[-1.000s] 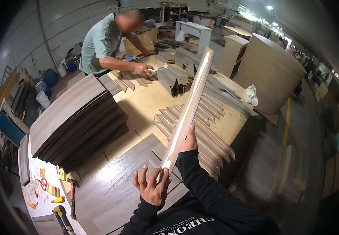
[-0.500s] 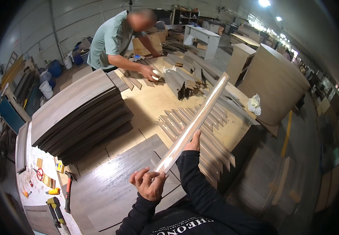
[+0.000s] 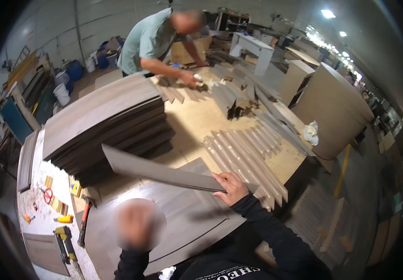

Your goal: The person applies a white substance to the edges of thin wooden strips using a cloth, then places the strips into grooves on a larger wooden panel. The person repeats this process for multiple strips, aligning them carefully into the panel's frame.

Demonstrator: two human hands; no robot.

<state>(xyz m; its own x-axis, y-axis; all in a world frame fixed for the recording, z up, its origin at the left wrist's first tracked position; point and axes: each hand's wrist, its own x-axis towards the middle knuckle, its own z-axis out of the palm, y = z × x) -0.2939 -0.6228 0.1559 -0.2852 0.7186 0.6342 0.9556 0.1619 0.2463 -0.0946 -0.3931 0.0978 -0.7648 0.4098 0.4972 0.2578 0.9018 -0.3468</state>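
My right hand (image 3: 231, 187) grips a long grey-brown wooden strip (image 3: 161, 171) near one end. The strip reaches out to the left, above a flat wood-grain panel (image 3: 164, 207) on the table. My left hand (image 3: 138, 223) hovers over that panel's left part, off the strip. Motion smears its fingers, so their pose does not show. Just beyond my right hand lies a row of similar strips (image 3: 243, 163), side by side, some with pale glossy streaks. A tall stack of grey-brown boards (image 3: 103, 116) stands left of the strip's far end.
Across the table a person in a pale green shirt (image 3: 148, 44) bends over wood pieces. Along the left edge lie a hammer (image 3: 84, 221), red scissors (image 3: 48, 196) and a nail gun (image 3: 65, 245). A crumpled white wad (image 3: 311, 133) sits near a large curved panel (image 3: 334, 109).
The strip has swung from pointing far right to pointing left, and its white-streaked side no longer shows. My left hand has let go and moved left. The co-worker's hand has shifted.
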